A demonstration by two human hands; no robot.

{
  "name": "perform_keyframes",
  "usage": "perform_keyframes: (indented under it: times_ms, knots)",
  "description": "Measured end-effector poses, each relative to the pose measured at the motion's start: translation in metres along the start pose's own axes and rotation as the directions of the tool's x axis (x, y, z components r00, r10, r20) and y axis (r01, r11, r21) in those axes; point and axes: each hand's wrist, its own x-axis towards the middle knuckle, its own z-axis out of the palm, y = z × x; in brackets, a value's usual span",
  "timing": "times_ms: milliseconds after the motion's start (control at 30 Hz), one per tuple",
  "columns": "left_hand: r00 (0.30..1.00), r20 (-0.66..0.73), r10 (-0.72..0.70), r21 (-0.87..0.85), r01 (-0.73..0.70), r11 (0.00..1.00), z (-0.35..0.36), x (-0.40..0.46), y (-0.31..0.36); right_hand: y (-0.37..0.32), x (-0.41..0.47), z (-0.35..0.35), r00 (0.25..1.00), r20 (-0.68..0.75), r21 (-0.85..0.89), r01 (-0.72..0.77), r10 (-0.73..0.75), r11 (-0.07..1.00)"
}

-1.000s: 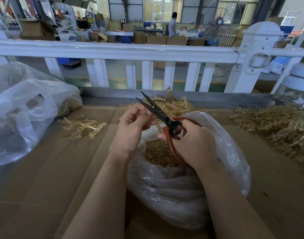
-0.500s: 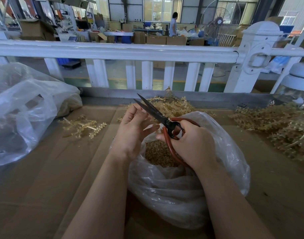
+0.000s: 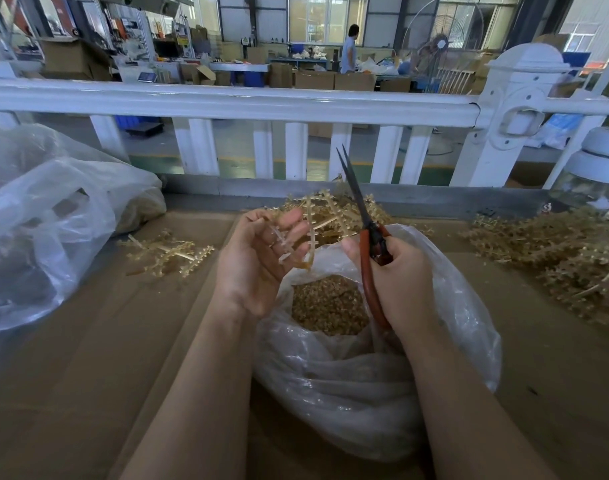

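Centre frame: left hand (image 3: 258,258) palm up, fingers curled round pale plastic sprue (image 3: 310,223), held over mouth of clear bag (image 3: 462,306), likely so trimmed bits (image 3: 327,304) drop straight in. Right hand (image 3: 403,278) wrapped tight on red-handled scissors (image 3: 362,202), blades closed, tips up, clear of fingers. Uncut heap (image 3: 555,258) at right edge, apparently kept within reach.

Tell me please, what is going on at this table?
A person is clipping small golden plastic pieces from toothed strips. The left hand holds one plastic strip in its curled fingers above an open clear bag, which already holds a heap of cut pieces. The right hand grips red-handled scissors, blades together and pointing up, not cutting at this moment. More uncut strips lie piled on the cardboard at the right.
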Motion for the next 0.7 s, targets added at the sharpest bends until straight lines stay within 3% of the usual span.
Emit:
perform_keyframes:
  times_ms: [300, 500, 700]
  knots:
    - [1.0, 0.011, 0.008, 0.009, -0.008, 1.0, 0.001, -0.001, 0.001, 0.002, 0.003, 0.0, 0.998, 0.005, 0.273, -0.063, 0.064, 0.96]
    - [0.999, -0.016, 0.047, -0.017, -0.047, 0.999, -0.002, 0.001, 0.001, 0.005, 0.004, 0.002, 0.999, 0.009, 0.177, -0.04, 0.039, 0.983]
    - [0.957, -0.234, 0.17, -0.303, -0.238, 0.923, -0.019, 0.007, 0.013, 0.008, 0.004, 0.002, 0.999, 0.012, 0.088, -0.037, 0.036, 0.995]
